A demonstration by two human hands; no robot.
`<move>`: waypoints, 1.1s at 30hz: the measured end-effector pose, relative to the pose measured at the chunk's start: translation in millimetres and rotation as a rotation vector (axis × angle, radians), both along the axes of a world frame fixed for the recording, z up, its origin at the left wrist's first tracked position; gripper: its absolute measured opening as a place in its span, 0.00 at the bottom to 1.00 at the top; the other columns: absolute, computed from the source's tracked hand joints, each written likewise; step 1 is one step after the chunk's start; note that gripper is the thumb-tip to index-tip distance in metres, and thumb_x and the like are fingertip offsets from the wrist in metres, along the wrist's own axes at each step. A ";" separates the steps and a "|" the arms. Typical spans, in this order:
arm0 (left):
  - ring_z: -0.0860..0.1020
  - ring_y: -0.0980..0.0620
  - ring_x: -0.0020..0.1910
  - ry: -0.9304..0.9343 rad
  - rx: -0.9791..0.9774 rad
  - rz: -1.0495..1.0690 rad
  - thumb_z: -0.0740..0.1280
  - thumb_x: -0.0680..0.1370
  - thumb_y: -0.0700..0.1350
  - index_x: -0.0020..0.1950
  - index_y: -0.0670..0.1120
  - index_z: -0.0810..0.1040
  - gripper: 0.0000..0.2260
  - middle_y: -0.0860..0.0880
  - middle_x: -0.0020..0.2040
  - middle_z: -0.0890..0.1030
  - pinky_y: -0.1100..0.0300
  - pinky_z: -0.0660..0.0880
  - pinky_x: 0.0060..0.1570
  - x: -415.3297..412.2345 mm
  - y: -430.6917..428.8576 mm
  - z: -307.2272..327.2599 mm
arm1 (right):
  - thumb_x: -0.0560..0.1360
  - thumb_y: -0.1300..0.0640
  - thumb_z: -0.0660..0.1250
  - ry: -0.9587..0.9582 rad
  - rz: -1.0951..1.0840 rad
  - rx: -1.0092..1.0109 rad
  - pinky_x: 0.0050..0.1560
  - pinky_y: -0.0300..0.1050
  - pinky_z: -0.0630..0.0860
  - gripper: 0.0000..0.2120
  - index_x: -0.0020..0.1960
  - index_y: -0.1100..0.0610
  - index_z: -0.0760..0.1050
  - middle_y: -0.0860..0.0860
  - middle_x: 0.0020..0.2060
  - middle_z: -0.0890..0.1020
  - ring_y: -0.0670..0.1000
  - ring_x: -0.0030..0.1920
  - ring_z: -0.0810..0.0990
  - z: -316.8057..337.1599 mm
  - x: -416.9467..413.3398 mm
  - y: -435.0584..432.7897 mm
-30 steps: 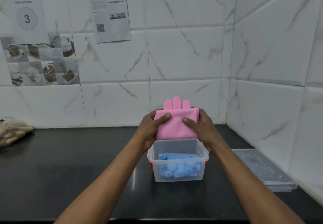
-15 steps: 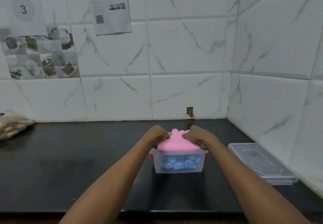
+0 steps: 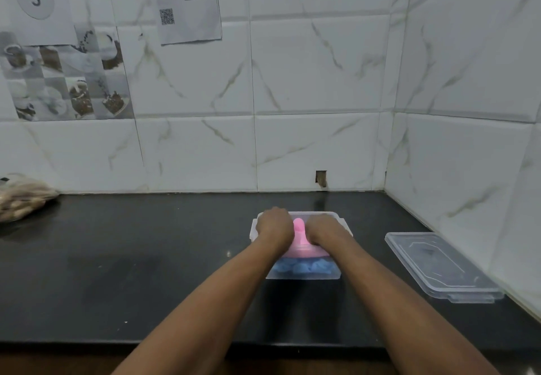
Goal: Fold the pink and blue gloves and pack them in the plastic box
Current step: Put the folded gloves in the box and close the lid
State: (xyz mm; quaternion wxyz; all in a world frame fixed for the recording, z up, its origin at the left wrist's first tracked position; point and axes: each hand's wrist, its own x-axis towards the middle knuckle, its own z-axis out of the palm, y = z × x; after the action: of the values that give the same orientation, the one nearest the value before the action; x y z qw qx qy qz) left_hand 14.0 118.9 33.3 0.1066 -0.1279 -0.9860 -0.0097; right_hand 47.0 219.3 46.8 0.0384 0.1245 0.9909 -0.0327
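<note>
A clear plastic box stands on the black counter near the right corner. The folded blue gloves lie at its bottom, seen through the front wall. The folded pink gloves lie on top of them inside the box. My left hand presses down on the pink gloves' left side, my right hand on their right side. Only a pink strip shows between the two hands; most of the fingers are hidden.
The box's clear lid lies flat on the counter to the right, close to the tiled side wall. A bag of brownish items rests at the far left against the back wall. The counter's front edge runs below my forearms.
The pink gloves went from held above the box down into it, onto the blue gloves. Both hands lowered with them and now press them flat.
</note>
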 end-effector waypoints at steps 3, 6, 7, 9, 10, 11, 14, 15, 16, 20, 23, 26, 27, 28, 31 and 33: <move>0.82 0.44 0.50 0.228 0.045 -0.019 0.62 0.80 0.42 0.52 0.44 0.81 0.08 0.44 0.52 0.83 0.56 0.72 0.40 7.3 -6.3 10.1 | 0.75 0.64 0.59 0.195 0.030 0.091 0.45 0.46 0.74 0.14 0.58 0.59 0.78 0.55 0.57 0.80 0.56 0.56 0.80 -3.9 1.9 0.5; 0.81 0.42 0.49 0.284 0.219 -0.188 0.62 0.79 0.42 0.49 0.44 0.81 0.08 0.45 0.50 0.82 0.54 0.73 0.43 6.8 -19.9 13.7 | 0.76 0.65 0.60 0.276 0.038 0.158 0.44 0.45 0.73 0.14 0.57 0.58 0.78 0.55 0.56 0.79 0.56 0.55 0.80 -3.0 5.8 -0.5; 0.80 0.44 0.48 0.228 0.289 -0.280 0.63 0.79 0.43 0.47 0.44 0.82 0.09 0.46 0.49 0.83 0.55 0.73 0.43 8.1 -24.4 15.1 | 0.76 0.64 0.60 0.300 0.047 0.200 0.46 0.45 0.73 0.14 0.58 0.58 0.77 0.55 0.58 0.79 0.56 0.56 0.79 -1.7 7.4 -1.2; 0.81 0.47 0.48 0.111 0.327 -0.431 0.65 0.79 0.43 0.49 0.46 0.85 0.09 0.49 0.49 0.85 0.55 0.76 0.47 14.0 -33.0 16.5 | 0.76 0.64 0.60 0.376 0.067 0.234 0.52 0.46 0.74 0.14 0.61 0.59 0.75 0.58 0.61 0.74 0.58 0.58 0.76 0.6 9.4 -2.1; 0.81 0.49 0.49 0.061 0.288 -0.474 0.65 0.78 0.43 0.51 0.46 0.86 0.09 0.49 0.51 0.86 0.56 0.77 0.50 17.0 -36.5 16.2 | 0.76 0.65 0.61 0.408 0.085 0.200 0.52 0.46 0.74 0.14 0.61 0.60 0.74 0.60 0.62 0.72 0.59 0.57 0.76 2.8 9.1 -1.6; 0.81 0.49 0.50 0.007 0.247 -0.497 0.65 0.79 0.43 0.53 0.46 0.85 0.10 0.49 0.53 0.85 0.57 0.76 0.53 18.1 -39.9 15.2 | 0.76 0.65 0.62 0.403 0.116 0.139 0.50 0.46 0.74 0.13 0.60 0.61 0.74 0.60 0.61 0.72 0.59 0.55 0.77 7.1 9.9 -0.8; 0.80 0.51 0.55 -0.177 0.223 -0.508 0.65 0.79 0.42 0.58 0.47 0.84 0.11 0.51 0.58 0.84 0.62 0.72 0.56 15.6 -48.6 15.4 | 0.75 0.60 0.67 0.188 0.244 -0.182 0.40 0.43 0.74 0.05 0.49 0.60 0.79 0.57 0.47 0.82 0.54 0.39 0.79 25.8 12.0 8.9; 0.80 0.51 0.55 -0.220 0.222 -0.499 0.66 0.79 0.42 0.59 0.47 0.83 0.11 0.51 0.58 0.84 0.62 0.71 0.55 14.2 -49.7 17.6 | 0.74 0.58 0.68 0.082 0.264 -0.325 0.36 0.42 0.74 0.04 0.47 0.59 0.79 0.55 0.42 0.82 0.52 0.35 0.77 31.6 14.8 13.1; 0.80 0.51 0.56 -0.254 0.205 -0.488 0.66 0.79 0.43 0.61 0.48 0.83 0.12 0.50 0.59 0.83 0.62 0.71 0.55 12.4 -48.5 20.4 | 0.74 0.58 0.70 -0.019 0.276 -0.432 0.35 0.40 0.73 0.06 0.49 0.59 0.80 0.53 0.39 0.81 0.50 0.34 0.74 36.8 17.7 17.0; 0.78 0.47 0.60 -0.312 0.041 -0.438 0.67 0.78 0.44 0.66 0.49 0.79 0.16 0.48 0.64 0.80 0.56 0.73 0.60 7.1 -32.5 28.8 | 0.73 0.58 0.72 -0.204 0.300 -0.326 0.38 0.39 0.73 0.14 0.58 0.56 0.77 0.49 0.41 0.76 0.49 0.36 0.73 44.5 13.8 22.4; 0.77 0.45 0.60 -0.330 -0.030 -0.408 0.65 0.79 0.42 0.66 0.50 0.78 0.16 0.46 0.64 0.79 0.51 0.75 0.62 4.3 -23.5 27.0 | 0.76 0.58 0.69 -0.306 0.240 -0.293 0.48 0.44 0.77 0.18 0.64 0.54 0.72 0.50 0.43 0.75 0.49 0.38 0.75 38.2 3.6 19.6; 0.77 0.45 0.60 -0.366 -0.051 -0.382 0.64 0.79 0.41 0.67 0.49 0.78 0.16 0.45 0.65 0.79 0.52 0.75 0.61 2.7 -18.4 26.1 | 0.75 0.57 0.66 -0.400 0.168 -0.307 0.53 0.47 0.75 0.22 0.68 0.55 0.68 0.53 0.51 0.76 0.51 0.45 0.75 29.7 -5.0 19.4; 0.78 0.45 0.59 -0.364 -0.054 -0.375 0.65 0.79 0.41 0.66 0.50 0.78 0.16 0.46 0.64 0.79 0.53 0.75 0.58 2.8 -17.1 26.4 | 0.73 0.56 0.66 -0.413 0.149 -0.318 0.52 0.48 0.75 0.23 0.67 0.55 0.69 0.55 0.53 0.75 0.52 0.47 0.74 28.0 -5.7 18.1; 0.78 0.45 0.58 -0.356 -0.054 -0.367 0.65 0.79 0.42 0.65 0.50 0.78 0.15 0.46 0.63 0.80 0.55 0.75 0.55 3.1 -16.3 26.7 | 0.71 0.54 0.67 -0.413 0.136 -0.327 0.52 0.48 0.75 0.23 0.66 0.54 0.70 0.55 0.53 0.76 0.53 0.47 0.75 26.3 -5.5 15.9; 0.79 0.46 0.56 -0.336 -0.011 -0.369 0.66 0.78 0.43 0.62 0.50 0.80 0.13 0.47 0.60 0.82 0.56 0.75 0.50 2.4 -17.0 25.1 | 0.67 0.49 0.66 -0.328 0.172 -0.348 0.56 0.49 0.76 0.22 0.60 0.50 0.73 0.54 0.56 0.80 0.52 0.50 0.79 14.8 -8.3 14.0; 0.79 0.47 0.57 -0.336 0.043 -0.389 0.66 0.78 0.42 0.63 0.49 0.80 0.14 0.47 0.61 0.81 0.58 0.74 0.51 2.3 -19.1 22.7 | 0.65 0.47 0.66 -0.285 0.188 -0.331 0.62 0.54 0.75 0.25 0.62 0.48 0.71 0.52 0.58 0.78 0.53 0.55 0.79 8.3 -8.3 14.1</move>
State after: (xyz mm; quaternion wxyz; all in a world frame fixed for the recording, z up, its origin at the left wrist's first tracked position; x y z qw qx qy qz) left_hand 16.3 99.8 56.0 -0.0597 -0.3095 -0.9463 -0.0719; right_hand 38.7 233.4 55.1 0.2004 0.0272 0.9639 -0.1733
